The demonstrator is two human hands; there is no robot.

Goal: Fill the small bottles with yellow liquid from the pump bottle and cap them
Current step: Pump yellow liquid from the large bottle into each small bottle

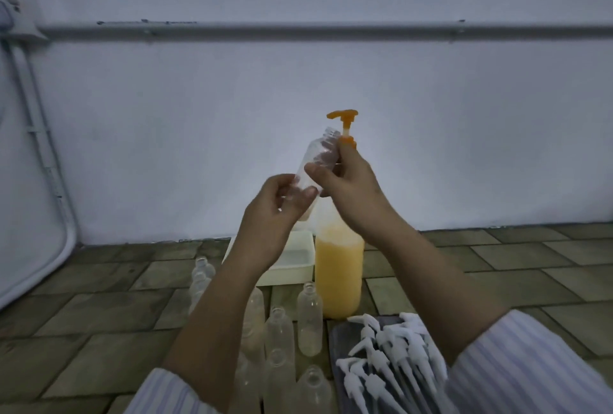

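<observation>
Gripping one clear empty small bottle [316, 161], both hands [345, 178] hold it before the half-full yellow pump bottle [338, 267].

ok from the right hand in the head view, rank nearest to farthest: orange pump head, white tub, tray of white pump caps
1. Orange pump head: just above the right hand, closest to its fingers.
2. White tub: below and left, behind the left forearm.
3. Tray of white pump caps: farthest, low on the floor, near the camera.
</observation>
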